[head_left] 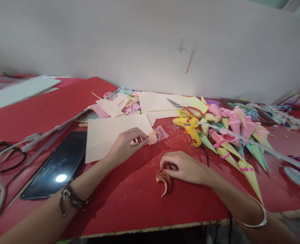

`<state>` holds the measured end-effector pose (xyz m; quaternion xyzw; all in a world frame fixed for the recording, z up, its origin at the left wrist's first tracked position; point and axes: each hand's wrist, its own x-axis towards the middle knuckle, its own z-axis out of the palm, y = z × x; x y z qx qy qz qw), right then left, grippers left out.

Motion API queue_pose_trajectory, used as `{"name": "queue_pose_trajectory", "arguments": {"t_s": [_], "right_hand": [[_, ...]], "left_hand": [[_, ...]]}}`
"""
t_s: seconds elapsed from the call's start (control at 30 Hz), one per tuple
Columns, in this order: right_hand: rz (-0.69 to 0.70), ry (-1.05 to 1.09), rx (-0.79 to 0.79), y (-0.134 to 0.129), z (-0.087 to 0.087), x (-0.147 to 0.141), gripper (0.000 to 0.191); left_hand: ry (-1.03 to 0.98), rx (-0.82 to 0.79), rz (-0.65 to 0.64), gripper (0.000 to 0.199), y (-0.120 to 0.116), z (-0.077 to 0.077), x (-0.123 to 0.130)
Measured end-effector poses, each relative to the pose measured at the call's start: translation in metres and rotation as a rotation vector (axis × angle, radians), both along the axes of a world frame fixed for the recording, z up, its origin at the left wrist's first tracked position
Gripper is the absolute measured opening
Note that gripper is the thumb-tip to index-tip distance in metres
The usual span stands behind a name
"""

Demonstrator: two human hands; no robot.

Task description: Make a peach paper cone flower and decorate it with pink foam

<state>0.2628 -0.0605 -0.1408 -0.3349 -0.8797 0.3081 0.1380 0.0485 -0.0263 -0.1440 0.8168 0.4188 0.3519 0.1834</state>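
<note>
Table [119, 206], red; left hand [129, 140] and right hand [181, 166] apart. Left fingers bent, tips nearly closed, pinching peach paper piece [152, 137] beside clear plastic bag [162, 134], by cream sheet's [98, 135] right edge. Right fingers curled, touching top of curved paper strips [168, 180] toward table's front edge; grip unclear. Yellow glue gun [190, 127] beyond right hand.

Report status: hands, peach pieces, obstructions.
Left hand pinching peach piece by clear packet. Right hand at curled peach strips. Glue gun beyond right hand, not blocking.
</note>
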Motion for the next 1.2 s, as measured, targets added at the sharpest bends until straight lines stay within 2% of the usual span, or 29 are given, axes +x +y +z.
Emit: {"name": "queue_pose_trajectory", "arguments": {"t_s": [0.13, 0.33, 0.4, 0.73, 0.93, 1.2], "right_hand": [[-0.078, 0.052, 0.083, 0.005, 0.002, 0.005, 0.005], [-0.365, 0.133, 0.282, 0.019, 0.004, 0.019, 0.005], [-0.414, 0.146, 0.341, 0.02, 0.002, 0.02, 0.005], [-0.436, 0.206, 0.445, 0.012, -0.005, 0.011, 0.009], [-0.478, 0.242, 0.408, 0.011, -0.006, 0.009, 0.009], [-0.47, 0.213, 0.398, 0.009, -0.006, 0.005, 0.009]], "left_hand": [[0.009, 0.038, -0.028, 0.008, -0.001, -0.001, 0.002], [0.089, 0.087, -0.154, 0.013, -0.002, -0.003, 0.002], [0.106, 0.092, -0.183, 0.013, -0.004, -0.002, 0.002], [0.074, 0.064, -0.234, 0.013, -0.01, 0.0, 0.003], [0.094, 0.1, -0.231, 0.013, -0.012, 0.001, 0.005], [0.109, 0.067, -0.219, 0.013, -0.012, 0.0, 0.005]]}}
